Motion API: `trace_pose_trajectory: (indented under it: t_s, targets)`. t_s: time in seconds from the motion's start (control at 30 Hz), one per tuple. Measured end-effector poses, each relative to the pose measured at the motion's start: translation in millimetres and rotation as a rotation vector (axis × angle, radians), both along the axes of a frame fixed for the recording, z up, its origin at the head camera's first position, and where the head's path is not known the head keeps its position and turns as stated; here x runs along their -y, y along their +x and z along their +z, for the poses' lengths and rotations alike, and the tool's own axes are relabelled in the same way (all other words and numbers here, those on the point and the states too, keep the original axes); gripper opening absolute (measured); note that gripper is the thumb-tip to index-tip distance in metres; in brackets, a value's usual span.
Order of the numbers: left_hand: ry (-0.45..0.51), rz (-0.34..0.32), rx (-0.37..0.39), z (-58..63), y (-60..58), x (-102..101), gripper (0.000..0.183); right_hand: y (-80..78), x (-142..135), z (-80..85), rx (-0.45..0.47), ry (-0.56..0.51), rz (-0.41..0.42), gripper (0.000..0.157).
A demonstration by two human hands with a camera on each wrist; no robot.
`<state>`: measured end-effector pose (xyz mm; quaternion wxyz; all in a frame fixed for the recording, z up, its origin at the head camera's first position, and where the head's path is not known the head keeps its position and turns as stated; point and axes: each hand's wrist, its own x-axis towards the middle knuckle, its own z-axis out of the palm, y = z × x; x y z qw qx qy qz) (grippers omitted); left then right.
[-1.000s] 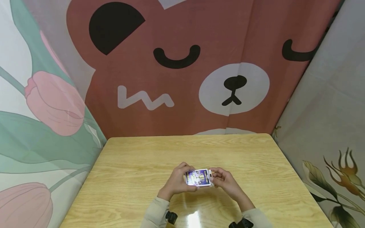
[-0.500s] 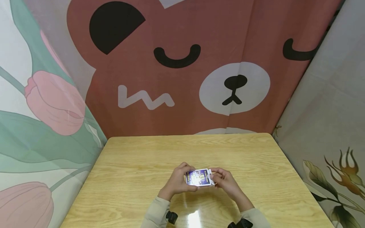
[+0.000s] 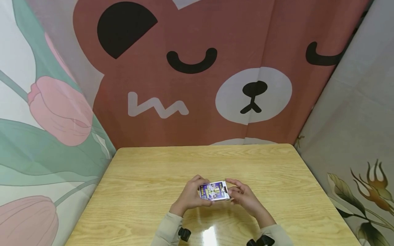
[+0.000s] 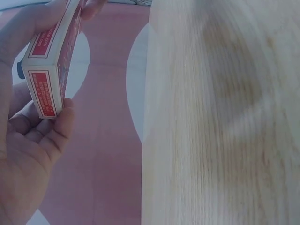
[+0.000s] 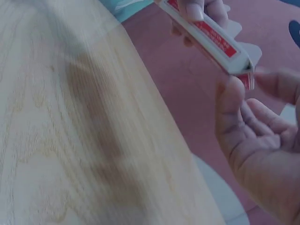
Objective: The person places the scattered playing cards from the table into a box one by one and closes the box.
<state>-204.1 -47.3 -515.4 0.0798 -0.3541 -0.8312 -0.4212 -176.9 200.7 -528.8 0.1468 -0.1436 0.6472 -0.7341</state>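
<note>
A small card box [image 3: 214, 191] with a purple printed front is held above the table at its near middle. My left hand [image 3: 189, 194] grips its left end, thumb along the near edge and fingers at the far edge. In the left wrist view, the box [image 4: 44, 89] shows white sides with red printed panels. My right hand [image 3: 245, 198] is at the other end, thumb and index finger at the end flap. White side flaps [image 5: 251, 52] stick out there in the right wrist view, with the right thumb [image 5: 230, 101] right at the end's lower corner.
The wood-grain table [image 3: 147, 171] lies below both hands, with a bright reflection near its front. A bear-print curtain [image 3: 191, 85] hangs behind it, and flower-print curtains [image 3: 61, 109] stand at the sides. Each wrist wears a dark camera [image 3: 184, 234].
The right index finger has straightened toward the box's far corner. The white flap at the right end no longer shows as before, and a dark notch shows there. The left hand keeps its grip.
</note>
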Motion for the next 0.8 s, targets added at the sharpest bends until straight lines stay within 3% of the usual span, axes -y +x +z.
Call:
trace_pose_trajectory:
  t_s: [0.2,0.43,0.8]
  targets:
    - [-0.008,-0.007,0.016,1.9,-0.7,2.6,0.061,-2.7,-8.6,-5.8,-0.092,-0.067,0.147,0.06]
    - [-0.001,-0.037,0.024,2.0,-2.5,1.8,0.06,-5.3,-9.9,-5.9,-0.216,-0.016,0.143,0.06]
    - [-0.024,-0.025,0.036,2.2,-2.7,-1.1,0.061,-5.5,-11.8,-3.8,-0.248,-0.041,0.182,0.061]
